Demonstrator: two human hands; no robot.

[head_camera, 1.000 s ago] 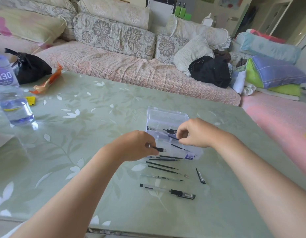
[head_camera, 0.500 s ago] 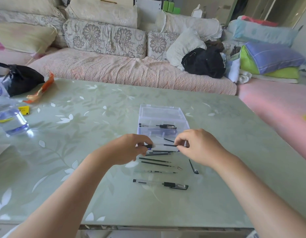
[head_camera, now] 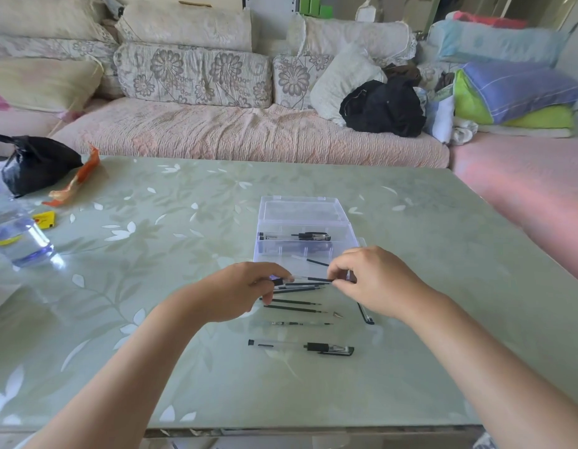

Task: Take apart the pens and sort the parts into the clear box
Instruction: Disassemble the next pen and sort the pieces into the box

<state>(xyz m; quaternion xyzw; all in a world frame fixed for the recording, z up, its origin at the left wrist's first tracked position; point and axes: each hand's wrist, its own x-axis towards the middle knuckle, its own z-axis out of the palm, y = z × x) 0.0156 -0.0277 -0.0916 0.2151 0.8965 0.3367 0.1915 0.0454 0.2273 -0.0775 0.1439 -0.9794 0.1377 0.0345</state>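
Two hands meet over the table, just in front of the clear box that sits open near the table's middle, lid tipped toward the far edge. The left hand pinches the black end of a pen; the right hand pinches its thin dark other end, so the pen lies level between them above the box's near edge. Inside the box, the far compartment holds a whole pen and the nearer one a refill. Toward the near edge lie loose refills, a clear barrel and another capped pen. A water bottle stands at the left edge.
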